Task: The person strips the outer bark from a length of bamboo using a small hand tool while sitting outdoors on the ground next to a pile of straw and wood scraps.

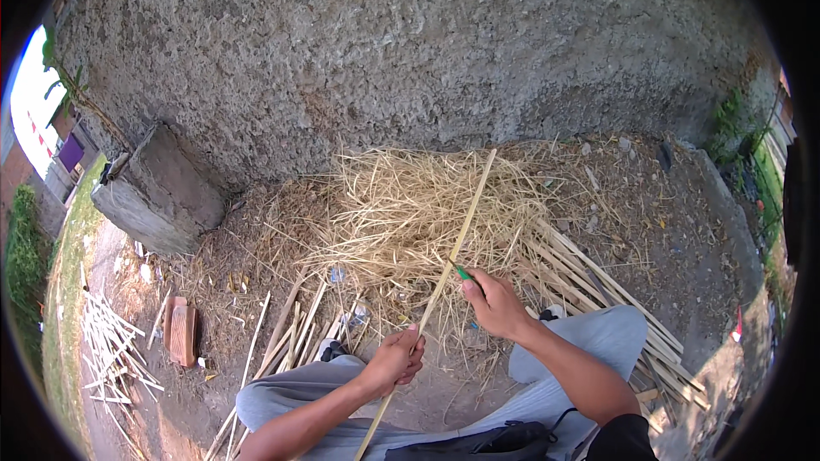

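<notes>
A long, pale bamboo strip (pixel 468 222) slants from near my lap up over a heap of thin shavings (pixel 401 196). My left hand (pixel 396 359) is closed around its lower part, above my crossed legs. In my right hand (pixel 498 302) is a green-handled knife (pixel 464 273), its short dark blade against or just beside the strip. My right fingers wrap most of the handle, so only its front end shows.
More split strips (pixel 611 282) lie beside my right knee, and others (pixel 295 324) by my left knee. At the far left are a pile of pale sticks (pixel 111 350) and a reddish brick (pixel 180 333). A concrete block (pixel 162 192) stands by the rough wall (pixel 427 51).
</notes>
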### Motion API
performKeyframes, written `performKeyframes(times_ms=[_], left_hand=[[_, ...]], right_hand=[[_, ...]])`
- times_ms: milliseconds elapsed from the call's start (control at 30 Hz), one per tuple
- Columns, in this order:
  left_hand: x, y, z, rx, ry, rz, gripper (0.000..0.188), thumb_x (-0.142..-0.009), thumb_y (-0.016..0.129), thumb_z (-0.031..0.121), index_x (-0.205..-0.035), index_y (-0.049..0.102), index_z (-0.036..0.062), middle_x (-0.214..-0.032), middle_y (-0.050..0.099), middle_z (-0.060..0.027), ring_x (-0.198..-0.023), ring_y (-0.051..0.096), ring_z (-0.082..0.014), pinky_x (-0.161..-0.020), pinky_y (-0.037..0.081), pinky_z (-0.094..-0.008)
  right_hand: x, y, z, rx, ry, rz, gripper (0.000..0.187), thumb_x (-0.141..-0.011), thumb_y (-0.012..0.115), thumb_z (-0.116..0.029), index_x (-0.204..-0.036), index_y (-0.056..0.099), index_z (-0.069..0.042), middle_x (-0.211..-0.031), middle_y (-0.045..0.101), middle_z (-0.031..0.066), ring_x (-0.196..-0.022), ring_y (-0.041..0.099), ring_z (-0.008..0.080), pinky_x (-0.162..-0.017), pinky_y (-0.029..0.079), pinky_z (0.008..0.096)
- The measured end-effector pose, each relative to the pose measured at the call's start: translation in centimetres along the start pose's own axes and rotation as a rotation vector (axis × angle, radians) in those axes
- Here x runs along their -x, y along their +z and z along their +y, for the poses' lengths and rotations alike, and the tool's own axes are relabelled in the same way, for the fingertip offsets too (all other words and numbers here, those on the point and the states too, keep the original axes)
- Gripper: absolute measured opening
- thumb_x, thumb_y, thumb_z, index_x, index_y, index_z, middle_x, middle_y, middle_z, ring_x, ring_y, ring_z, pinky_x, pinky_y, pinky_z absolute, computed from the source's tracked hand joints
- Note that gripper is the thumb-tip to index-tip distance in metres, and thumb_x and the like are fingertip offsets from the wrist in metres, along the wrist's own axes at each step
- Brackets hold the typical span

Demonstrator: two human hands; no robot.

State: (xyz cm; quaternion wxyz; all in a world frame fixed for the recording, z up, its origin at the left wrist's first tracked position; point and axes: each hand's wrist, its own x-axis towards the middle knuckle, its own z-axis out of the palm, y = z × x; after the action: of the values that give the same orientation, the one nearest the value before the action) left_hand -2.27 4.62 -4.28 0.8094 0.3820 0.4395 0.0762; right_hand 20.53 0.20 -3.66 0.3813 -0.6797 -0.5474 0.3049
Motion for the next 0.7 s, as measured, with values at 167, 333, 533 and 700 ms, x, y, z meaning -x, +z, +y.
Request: performKeyframes(times_ms=[167,333,533,700], left_hand=[[0.3,0.0,0.6,0.054,-0.035,-0.045,0.042,-0.106,0.034,0.044,-0.078,0.041,0.0135,-0.055,0.028,0.0049,-0.04,0.025,-0.0068,-0.034,0.02,-0.0249],[0.3,-0.2,0.3,-0.004,-0.022,-0.069,0.044,-0.105,0.034,0.047,-0.076,0.04,0.014,-0.055,0.029,0.0048,-0.042,0.025,-0.0069,-0.035,0.02,-0.0256],[0.7,0.4,-0.3,-0.184,0.115,0.076,0.047,-0.106,0.032,0.046,-0.074,0.037,0.0124,-0.057,0.032,0.0045,-0.046,0.026,-0.0075,-0.042,0.025,-0.0273],[-0.5,0.0,-3.5,-0.395,0.374,0.177,0.046,-0.107,0.031,0.043,-0.073,0.036,0.0115,-0.062,0.029,0.0048,-0.051,0.027,-0.0075,-0.046,0.027,-0.0264]], right_hand=[[1.8,2.1,0.8,0.201,-0.318,0.054,0.039,-0.099,0.053,-0.032,-0.123,0.06,-0.002,-0.073,0.067,0.016,-0.057,0.064,0.0331,-0.054,0.051,0.0423],[1.8,2.7,1.0,0.242,-0.371,0.108,0.037,-0.098,0.055,-0.031,-0.121,0.062,-0.003,-0.074,0.069,0.0154,-0.058,0.065,0.0335,-0.051,0.052,0.0444],[2.1,2.3,-0.1,0.301,-0.348,0.087,0.033,-0.094,0.061,-0.026,-0.118,0.064,-0.004,-0.084,0.071,0.0158,-0.063,0.068,0.034,-0.053,0.052,0.0412],[2.3,2.4,-0.4,0.369,-0.382,0.128,0.027,-0.091,0.065,-0.027,-0.114,0.068,-0.015,-0.072,0.069,0.0081,-0.053,0.064,0.0279,-0.045,0.049,0.0382]])
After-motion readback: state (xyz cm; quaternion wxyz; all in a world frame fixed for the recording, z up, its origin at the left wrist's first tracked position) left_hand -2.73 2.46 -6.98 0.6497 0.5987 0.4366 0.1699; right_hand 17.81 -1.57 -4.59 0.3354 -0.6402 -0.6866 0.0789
